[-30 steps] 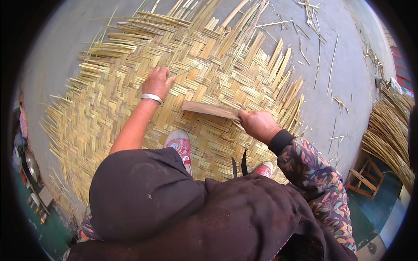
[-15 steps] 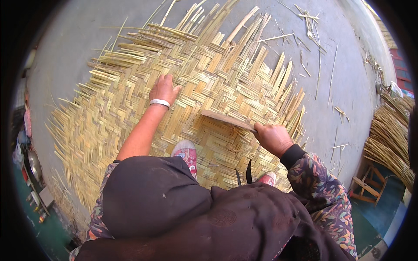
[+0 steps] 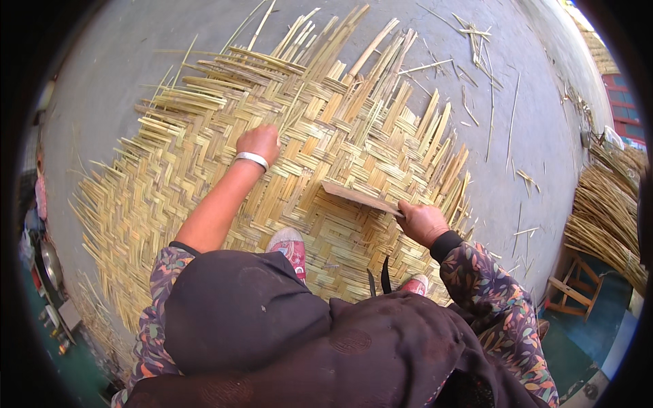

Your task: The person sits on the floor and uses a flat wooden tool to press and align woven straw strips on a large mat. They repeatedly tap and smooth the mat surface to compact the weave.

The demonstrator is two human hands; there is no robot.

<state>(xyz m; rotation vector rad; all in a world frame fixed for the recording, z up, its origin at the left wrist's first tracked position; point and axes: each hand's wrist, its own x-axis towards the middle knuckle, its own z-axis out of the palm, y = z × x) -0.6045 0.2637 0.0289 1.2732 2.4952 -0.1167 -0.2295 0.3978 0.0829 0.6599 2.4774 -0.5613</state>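
Observation:
A large mat of flattened yellow-brown reed strips (image 3: 204, 177), woven in a zigzag pattern, lies on the grey floor under my feet. My left hand (image 3: 258, 143), with a pale bracelet at the wrist, is closed low over the mat's middle. A thin reed strip (image 3: 291, 109) runs from its fingers toward the far side; the fingertips themselves are hidden. In my right hand (image 3: 423, 223) is one end of a flat wooden bat (image 3: 359, 196). The bat points left, just above the weave, and casts a shadow there.
Loose strip ends (image 3: 371, 51) stick out along the mat's far and right edges. Reed scraps (image 3: 474, 30) litter the floor at far right. A bundle of long reeds (image 3: 602, 211) and a small wooden stool (image 3: 575, 289) are at right. My pink shoes (image 3: 289, 248) stand on the mat.
My left fingers have curled into a fist, and the hand has moved slightly nearer. The bat in my right hand has shifted a little, its tip slightly lower and to the right.

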